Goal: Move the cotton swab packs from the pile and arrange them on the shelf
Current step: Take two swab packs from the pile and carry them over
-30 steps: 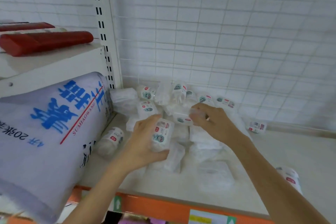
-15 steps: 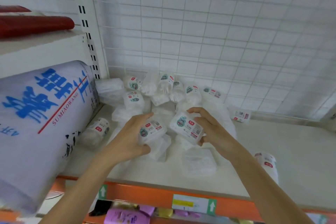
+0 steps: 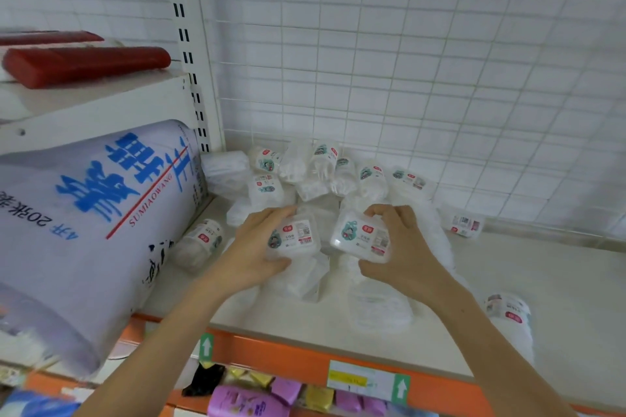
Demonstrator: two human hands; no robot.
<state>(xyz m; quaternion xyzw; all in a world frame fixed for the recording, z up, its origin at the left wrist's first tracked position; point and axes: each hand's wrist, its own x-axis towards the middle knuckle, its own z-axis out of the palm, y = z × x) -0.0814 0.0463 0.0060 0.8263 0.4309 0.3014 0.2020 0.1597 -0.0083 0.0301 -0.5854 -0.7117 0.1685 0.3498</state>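
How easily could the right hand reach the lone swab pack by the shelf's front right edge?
Probably not yet: the right hand already grips a pack. The lone pack lies unobstructed on the shelf.

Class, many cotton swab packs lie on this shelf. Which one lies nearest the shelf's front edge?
The lone pack at the far right, apart from the pile, close to the orange shelf edge; no hand touches it.

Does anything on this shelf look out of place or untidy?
Yes. The cotton swab packs lie in a jumbled heap by the wire back, tipped at all angles. One stray pack lies alone near the front edge on the right, another apart by the wire.
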